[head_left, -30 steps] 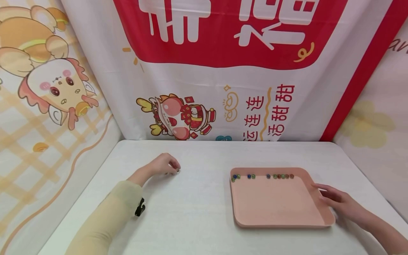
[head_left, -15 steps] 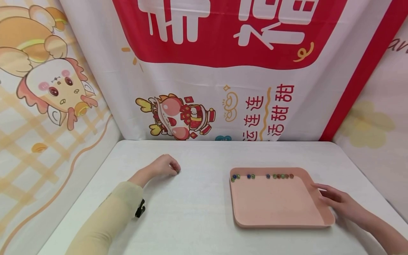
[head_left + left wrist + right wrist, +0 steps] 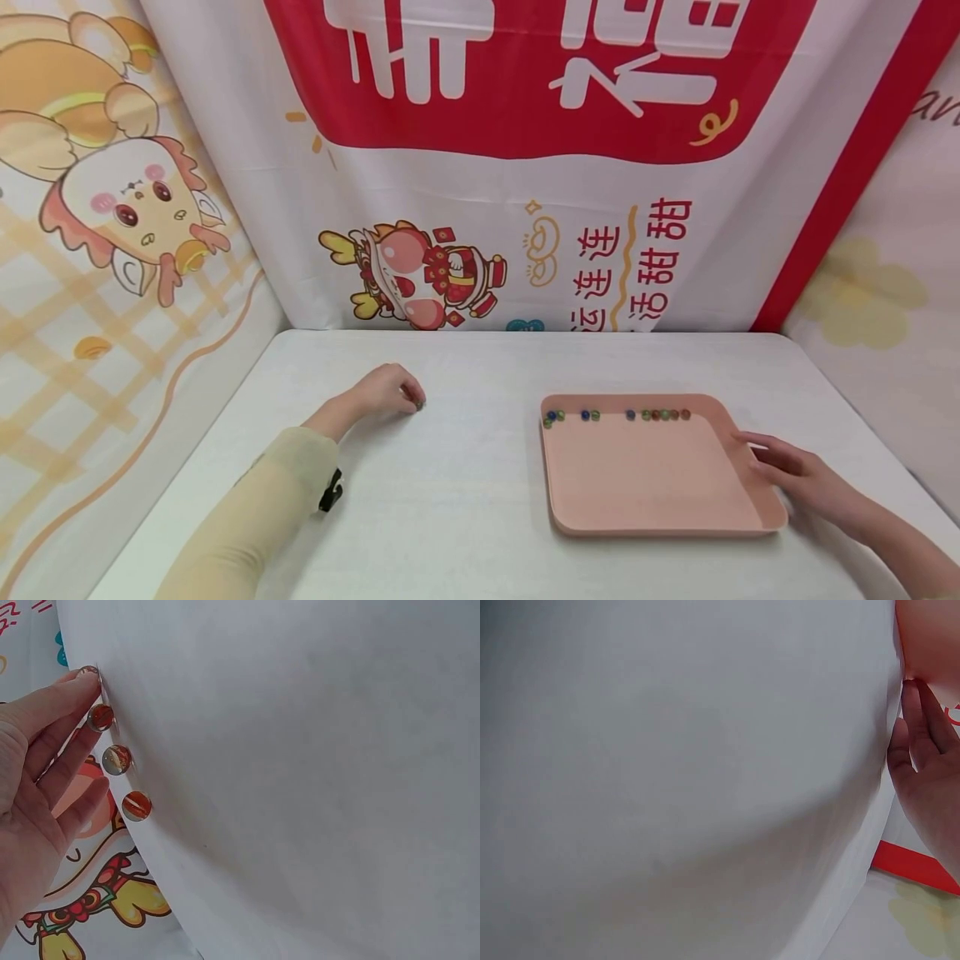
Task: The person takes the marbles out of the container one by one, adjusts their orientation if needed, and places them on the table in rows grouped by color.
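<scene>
The left hand (image 3: 378, 389) pinches a partly hidden, clear round glass marble (image 3: 88, 670) by its thumb tip, left of centre toward the far edge of the white tabletop (image 3: 450, 500); three loose orange-streaked glass marbles (image 3: 117, 760) line up beside its fingers. The right hand (image 3: 802, 475), fingers extended, touches the right rim of the shallow pink rectangular tray (image 3: 652, 479). A brush from the left hand's trailing fingers could set the loose marbles rolling; a bump to the tray could scatter the multicoloured glass marbles (image 3: 665, 415) along its far wall. Open tabletop separates left hand and tray, whose raised rim must be cleared.

The left hand (image 3: 30, 817) partly hides one marble (image 3: 88, 670).
</scene>
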A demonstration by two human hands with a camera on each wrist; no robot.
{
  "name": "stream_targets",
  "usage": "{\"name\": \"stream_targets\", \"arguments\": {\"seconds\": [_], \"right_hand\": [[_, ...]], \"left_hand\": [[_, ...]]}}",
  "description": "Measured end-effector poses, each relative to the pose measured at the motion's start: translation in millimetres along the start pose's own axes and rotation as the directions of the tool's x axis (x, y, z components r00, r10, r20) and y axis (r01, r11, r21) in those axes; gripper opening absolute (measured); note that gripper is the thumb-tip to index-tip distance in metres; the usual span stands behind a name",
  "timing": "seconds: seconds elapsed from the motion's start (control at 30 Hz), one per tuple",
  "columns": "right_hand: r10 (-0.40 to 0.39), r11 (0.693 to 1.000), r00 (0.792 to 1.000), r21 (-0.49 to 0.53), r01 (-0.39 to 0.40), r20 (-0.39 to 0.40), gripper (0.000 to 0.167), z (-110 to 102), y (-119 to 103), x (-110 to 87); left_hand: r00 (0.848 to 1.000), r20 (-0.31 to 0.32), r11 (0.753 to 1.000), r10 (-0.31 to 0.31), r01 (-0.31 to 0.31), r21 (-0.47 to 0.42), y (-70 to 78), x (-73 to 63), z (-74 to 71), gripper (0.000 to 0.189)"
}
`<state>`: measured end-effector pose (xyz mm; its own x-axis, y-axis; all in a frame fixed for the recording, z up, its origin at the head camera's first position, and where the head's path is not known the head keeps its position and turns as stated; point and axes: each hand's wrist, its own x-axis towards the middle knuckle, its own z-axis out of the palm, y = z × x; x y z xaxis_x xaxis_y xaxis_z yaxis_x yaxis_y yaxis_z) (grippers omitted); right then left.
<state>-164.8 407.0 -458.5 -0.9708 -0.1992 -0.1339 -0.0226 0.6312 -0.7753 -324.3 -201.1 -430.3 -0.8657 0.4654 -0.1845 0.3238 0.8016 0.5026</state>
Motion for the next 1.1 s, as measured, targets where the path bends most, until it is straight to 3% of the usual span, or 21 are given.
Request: {"name": "stream_targets", "arguments": {"seconds": [0.27, 0.4, 0.5, 0.67, 0.87, 1.1], "right_hand": [[-0.015, 1.0, 1.0, -0.023, 0.014, -0.015, 0.053, 0, -1, -0.9], [-0.013, 1.0, 1.0, -0.016, 0.012, -0.016, 0.053, 1, -1, -1.2], [-0.009, 1.0, 1.0, -0.008, 0.009, -0.011, 0.053, 1, -1, -1.3], [-0.011, 1.0, 1.0, -0.011, 0.011, -0.008, 0.054, 0, -2, -1.4], [-0.016, 1.0, 1.0, -0.01, 0.016, -0.01, 0.053, 0, -3, -1.6], [-0.01, 1.0, 1.0, 0.008, 0.01, -0.002, 0.054, -1, -4, -1.4]], "left_hand": [[1.0, 0.012, 1.0, 0.012, -0.012, 0.008, 1.7, -0.4, -1.9, 0.016], [1.0, 0.016, 0.997, -0.016, 0.017, -0.073, 0.9, -2.4, -8.5, 0.016], [0.999, -0.031, 0.992, -0.013, 0.009, -0.124, -1.1, -3.2, -16.7, 0.019], [0.991, -0.121, 0.986, 0.05, -0.068, -0.153, 0.7, 0.3, -29.9, 0.022], [0.986, -0.149, 0.978, 0.076, -0.103, -0.181, 18.5, 6.6, -37.2, 0.018], [0.975, -0.155, 0.956, 0.162, -0.194, -0.222, 54.9, 14.8, -30.6, 0.015]]}}
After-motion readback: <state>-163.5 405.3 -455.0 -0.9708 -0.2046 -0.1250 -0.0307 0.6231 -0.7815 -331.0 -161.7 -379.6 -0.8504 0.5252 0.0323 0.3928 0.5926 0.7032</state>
